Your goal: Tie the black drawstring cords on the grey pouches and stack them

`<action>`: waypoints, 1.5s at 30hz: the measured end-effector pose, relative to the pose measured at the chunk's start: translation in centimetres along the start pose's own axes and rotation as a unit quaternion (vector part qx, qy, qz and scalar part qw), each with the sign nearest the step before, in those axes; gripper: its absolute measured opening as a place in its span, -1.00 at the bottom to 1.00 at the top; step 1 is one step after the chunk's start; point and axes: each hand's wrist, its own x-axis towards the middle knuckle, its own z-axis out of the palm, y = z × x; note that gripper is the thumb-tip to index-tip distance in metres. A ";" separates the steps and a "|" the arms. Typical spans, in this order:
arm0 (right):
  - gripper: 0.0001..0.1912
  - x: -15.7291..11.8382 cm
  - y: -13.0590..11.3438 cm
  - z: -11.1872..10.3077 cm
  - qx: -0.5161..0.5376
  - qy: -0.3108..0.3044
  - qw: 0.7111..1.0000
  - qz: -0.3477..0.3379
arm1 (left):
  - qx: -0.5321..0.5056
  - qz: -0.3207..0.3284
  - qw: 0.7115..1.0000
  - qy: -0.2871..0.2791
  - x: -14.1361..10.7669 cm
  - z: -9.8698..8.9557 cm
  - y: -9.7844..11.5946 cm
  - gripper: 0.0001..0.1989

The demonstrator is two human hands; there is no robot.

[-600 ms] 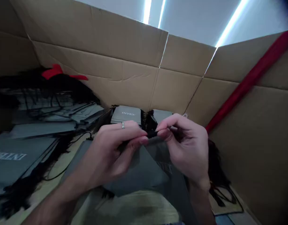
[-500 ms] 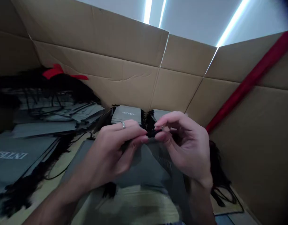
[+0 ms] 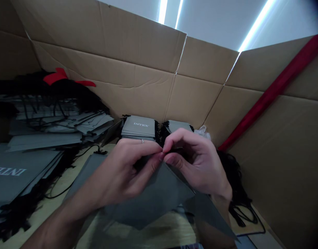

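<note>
My left hand (image 3: 134, 169), a ring on one finger, is closed in a pinch at the top edge of a grey bag (image 3: 159, 197). My right hand (image 3: 197, 162) pinches at the same spot, its fingertips meeting the left ones. A small dark piece, perhaps black cord, shows in the curl of the right fingers; the fingertips hide most of it. The bag hangs below both hands, slanted over the table. Another grey panel (image 3: 213, 214) hangs by the right wrist.
Stacked grey bags marked INTEX (image 3: 140, 126) stand by the cardboard wall (image 3: 146, 79), beside a second stack (image 3: 178, 125). More grey bags (image 3: 26, 180) with black cord edges lie left. Black cords (image 3: 231, 180) lie at right. A red strap (image 3: 273, 93) crosses the right wall.
My right hand has moved slightly left, so its fingertips now meet those of my left hand; before, a gap lay between them. The hanging bag has swung and shows more of its face.
</note>
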 end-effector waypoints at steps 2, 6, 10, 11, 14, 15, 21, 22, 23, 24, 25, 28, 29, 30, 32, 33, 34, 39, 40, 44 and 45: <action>-0.79 0.1 0.1 -0.3 0.048 -0.011 0.998 0.026 | 0.014 0.034 0.999 0.005 -0.1 0.2 0.0 -0.76; -0.81 0.2 0.6 -0.6 0.167 -0.038 0.983 0.064 | -0.002 0.073 0.997 0.002 -0.4 0.3 0.2 -0.78; -0.78 0.0 0.8 -0.4 0.213 -0.041 0.974 0.070 | -0.045 0.082 0.996 -0.006 -0.9 -0.2 0.7 -0.76; -0.77 -0.1 0.7 -0.3 0.215 -0.034 0.974 0.065 | -0.051 0.079 0.996 -0.005 -1.0 -0.3 0.8 -0.76; -0.81 -0.4 0.5 -0.4 0.210 -0.019 0.976 0.051 | -0.036 0.060 0.998 0.011 -1.3 -0.6 1.0 -0.79; -0.78 -0.5 0.3 -0.5 0.204 -0.016 0.978 0.052 | -0.020 0.052 0.998 0.020 -1.3 -0.7 1.0 -0.80; -0.78 -0.6 -0.5 -1.3 0.100 0.057 0.991 0.069 | 0.043 0.005 0.999 0.022 -0.9 -1.1 0.6 -0.77; -0.78 -0.5 -0.6 -1.2 0.082 0.066 0.992 0.065 | 0.042 -0.003 0.999 0.008 -0.7 -1.2 0.6 -0.75; -0.79 -0.5 -0.7 -1.2 0.063 0.071 0.994 0.062 | 0.041 -0.011 0.999 -0.005 -0.6 -1.1 0.6 -0.74; -0.80 -0.5 -0.8 -1.0 0.041 0.078 0.995 0.056 | 0.041 -0.019 0.999 -0.012 -0.5 -1.0 0.6 -0.74; -0.82 -0.4 -0.8 -0.8 0.015 0.083 0.995 0.049 | 0.043 -0.028 0.999 -0.017 -0.4 -0.9 0.6 -0.75; -0.90 -0.3 -0.9 0.0 -0.067 0.096 0.993 0.016 | 0.058 -0.025 0.998 -0.014 -0.2 -0.1 0.2 -0.86; -0.89 -0.3 -0.9 0.3 -0.089 0.100 0.991 0.001 | 0.070 -0.015 0.997 -0.014 -0.2 0.3 0.0 -0.88; -0.88 -0.3 -0.9 0.6 -0.107 0.105 0.989 -0.013 | 0.086 -0.002 0.996 -0.009 -0.2 0.6 -0.3 -0.89; -0.87 -0.2 -0.7 1.1 -0.136 0.121 0.983 -0.034 | 0.136 0.030 0.990 0.010 -0.2 1.2 -0.7 -0.85; -0.87 -0.2 -0.6 1.2 -0.147 0.129 0.980 -0.042 | 0.167 0.047 0.985 0.024 -0.2 1.5 -0.8 -0.82; -0.86 -0.2 -0.5 1.3 -0.158 0.134 0.977 -0.047 | 0.195 0.064 0.978 0.034 -0.1 1.7 -0.9 -0.79; -0.78 -0.2 -0.2 1.8 -0.175 0.137 0.973 -0.064 | 0.259 0.101 0.959 0.049 -0.1 2.1 -0.6 -0.76; -0.76 -0.2 -0.2 1.9 -0.174 0.137 0.973 -0.065 | 0.261 0.102 0.959 0.050 -0.2 2.1 -0.6 -0.75; -0.74 -0.2 -0.2 2.1 -0.174 0.138 0.973 -0.057 | 0.251 0.107 0.961 0.048 -0.2 2.2 -0.7 -0.72; -0.75 -0.2 -0.2 2.0 -0.173 0.138 0.974 -0.055 | 0.238 0.103 0.965 0.044 -0.2 2.1 -0.7 -0.72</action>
